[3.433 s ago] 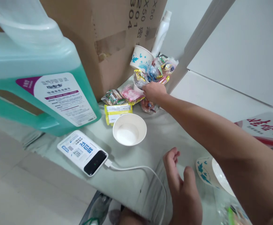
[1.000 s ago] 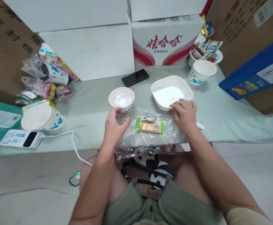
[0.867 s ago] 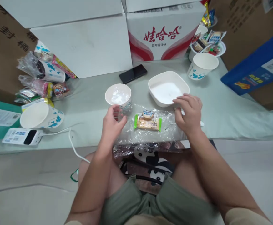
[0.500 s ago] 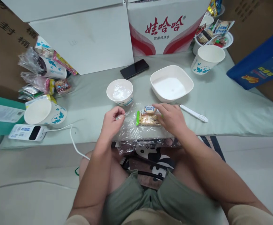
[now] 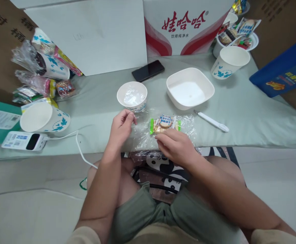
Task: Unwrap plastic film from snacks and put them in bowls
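Note:
Clear plastic film lies spread at the table's near edge, part of it hanging over. On it rests a bar-shaped snack packet with green ends, and a small round biscuit packet sits on top. My left hand is closed in a pinch at the film's left side, just below the paper bowl with crumpled clear plastic in it. Right in front of the packets, my right hand has its fingers curled together over the film; what they hold, if anything, is hidden.
A white square bowl, a white-handled knife and a black phone lie beyond the hands. Paper cups and bagged snacks stand at the sides. A white power bank trails a cable. Boxes line the back.
My right hand has drawn back from the packets toward me, and its fingers have curled in. The small round packet now shows fully on the bar packet. My left hand has shifted slightly up.

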`<state>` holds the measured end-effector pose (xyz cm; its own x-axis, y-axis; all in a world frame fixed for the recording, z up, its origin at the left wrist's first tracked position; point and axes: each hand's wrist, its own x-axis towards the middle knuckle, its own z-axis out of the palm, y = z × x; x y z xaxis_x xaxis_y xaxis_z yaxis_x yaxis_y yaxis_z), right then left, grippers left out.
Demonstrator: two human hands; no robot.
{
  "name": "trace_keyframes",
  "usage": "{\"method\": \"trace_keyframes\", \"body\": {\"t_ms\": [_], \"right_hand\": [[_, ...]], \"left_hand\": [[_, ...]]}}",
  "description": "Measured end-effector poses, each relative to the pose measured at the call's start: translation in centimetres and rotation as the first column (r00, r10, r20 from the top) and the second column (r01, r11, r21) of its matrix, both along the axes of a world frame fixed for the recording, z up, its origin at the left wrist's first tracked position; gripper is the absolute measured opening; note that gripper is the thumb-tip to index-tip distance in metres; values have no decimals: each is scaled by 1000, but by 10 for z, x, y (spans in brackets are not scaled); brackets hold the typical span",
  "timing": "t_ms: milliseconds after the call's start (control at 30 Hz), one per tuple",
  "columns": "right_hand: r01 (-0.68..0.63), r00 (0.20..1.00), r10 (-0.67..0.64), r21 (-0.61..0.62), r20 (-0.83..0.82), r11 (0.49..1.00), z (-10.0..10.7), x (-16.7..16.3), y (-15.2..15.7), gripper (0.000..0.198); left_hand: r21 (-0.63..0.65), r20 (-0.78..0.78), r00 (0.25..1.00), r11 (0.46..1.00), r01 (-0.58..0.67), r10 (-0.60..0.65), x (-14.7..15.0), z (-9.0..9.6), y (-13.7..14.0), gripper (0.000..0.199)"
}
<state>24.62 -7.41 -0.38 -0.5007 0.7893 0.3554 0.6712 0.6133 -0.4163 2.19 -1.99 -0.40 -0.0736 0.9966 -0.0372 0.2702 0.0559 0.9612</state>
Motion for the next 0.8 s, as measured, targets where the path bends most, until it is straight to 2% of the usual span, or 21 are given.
{"method": "trace_keyframes", "body": {"t_ms": [67, 133, 233, 400, 600, 667, 733, 800], "right_hand": [[26, 995, -16, -102, 95, 994, -7, -9, 10, 33], [136, 977, -101, -185, 190, 973, -12, -11, 21, 46], [206, 956, -138, -260, 258, 943, -15, -5, 31, 59], [171, 967, -125, -199, 224, 965, -10, 6, 30, 49], [236, 967, -214, -178, 136, 955, -11, 11, 30, 40], [229, 970, -205, -201, 134, 952, -11, 12, 30, 42], [225, 971, -200, -224, 130, 948, -11, 12, 30, 44], [216, 974, -193, -247, 115, 945, -11, 13, 30, 44]], "left_hand": [[1, -33, 998, 999, -46, 46, 2, -2, -1, 33], [-11, -53, 994, 996, -91, 91, 2, -3, -2, 37], [3, -71, 987, 989, -145, 145, 1, -3, -3, 39], [22, -55, 982, 984, -180, 180, -4, -6, 0, 34], [-20, -16, 976, 976, -215, 215, -5, -7, 4, 32], [-83, 40, 978, 976, -200, 203, 0, -6, 2, 30], [-182, 98, 985, 976, -122, 142, 7, -7, -3, 27], [-278, 125, 990, 960, -25, 62, 13, -9, -9, 50]]}}
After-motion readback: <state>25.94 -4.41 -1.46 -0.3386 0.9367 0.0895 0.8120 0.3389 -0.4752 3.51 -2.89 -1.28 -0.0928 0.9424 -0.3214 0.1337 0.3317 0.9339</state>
